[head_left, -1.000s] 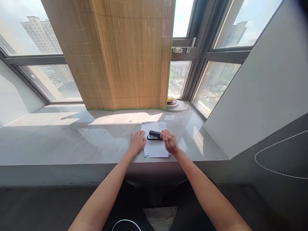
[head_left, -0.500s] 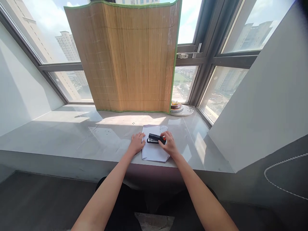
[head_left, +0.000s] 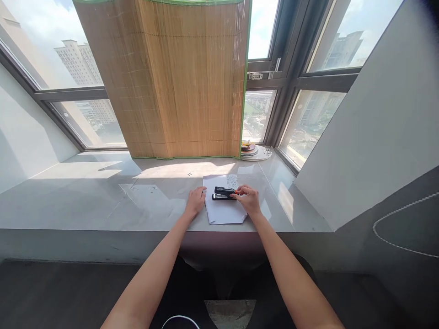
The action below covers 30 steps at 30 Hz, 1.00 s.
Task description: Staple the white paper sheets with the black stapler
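1. Your right hand (head_left: 248, 200) is on the right end of the black stapler (head_left: 224, 193); the fingertips close on its rear end, where a small red part shows. From this far off you can't quite tell whether they pinch it or only press on it.
2. The stapler lies on the white sheet of paper (head_left: 224, 211), in its upper half, with its long axis running left to right across the sheet. Its free end points toward your left hand.
3. Your left hand (head_left: 196, 201) lies flat, fingers together and stretched out, with the fingertips on the left edge of the paper. It holds nothing and is just beside the stapler's left end, not touching it.
4. So the stapler sits between your two hands. The right one is the hand already on it; the left is nearer the paper's edge than the tool.
5. The paper rests near the front edge of the pale stone windowsill (head_left: 103, 201), with a small patch of print at its far right corner.
6. Well behind it, a bamboo screen (head_left: 185, 82) stands against the window, and a stack of plates (head_left: 254, 151) sits to its right.
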Each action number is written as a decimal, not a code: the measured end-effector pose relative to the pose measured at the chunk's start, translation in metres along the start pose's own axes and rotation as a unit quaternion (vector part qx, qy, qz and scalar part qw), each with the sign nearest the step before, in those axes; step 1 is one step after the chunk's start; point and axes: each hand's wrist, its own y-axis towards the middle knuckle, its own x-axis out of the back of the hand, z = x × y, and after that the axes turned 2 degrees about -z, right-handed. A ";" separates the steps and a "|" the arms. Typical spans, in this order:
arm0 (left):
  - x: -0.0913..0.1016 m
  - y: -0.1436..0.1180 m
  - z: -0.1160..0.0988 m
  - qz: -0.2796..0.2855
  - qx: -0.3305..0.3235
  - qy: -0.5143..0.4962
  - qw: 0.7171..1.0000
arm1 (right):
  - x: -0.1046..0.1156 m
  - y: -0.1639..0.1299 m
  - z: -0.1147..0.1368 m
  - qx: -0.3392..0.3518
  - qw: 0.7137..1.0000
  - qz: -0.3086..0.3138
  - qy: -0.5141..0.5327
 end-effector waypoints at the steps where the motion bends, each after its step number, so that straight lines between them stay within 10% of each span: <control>1: 0.000 0.000 0.001 -0.001 0.004 -0.014 1.000 | 0.000 0.000 0.000 -0.003 1.000 -0.003 -0.001; 19: 0.013 -0.008 0.000 -0.105 0.016 -0.246 0.963 | -0.010 0.001 -0.008 0.056 0.973 0.157 -0.158; 24: 0.011 -0.020 -0.008 -0.149 0.094 -0.429 0.886 | -0.004 -0.007 0.002 0.148 0.975 0.084 -0.140; 30: 0.006 -0.031 -0.014 -0.025 0.157 -0.656 0.738 | -0.001 -0.020 0.025 0.302 0.927 0.134 -0.180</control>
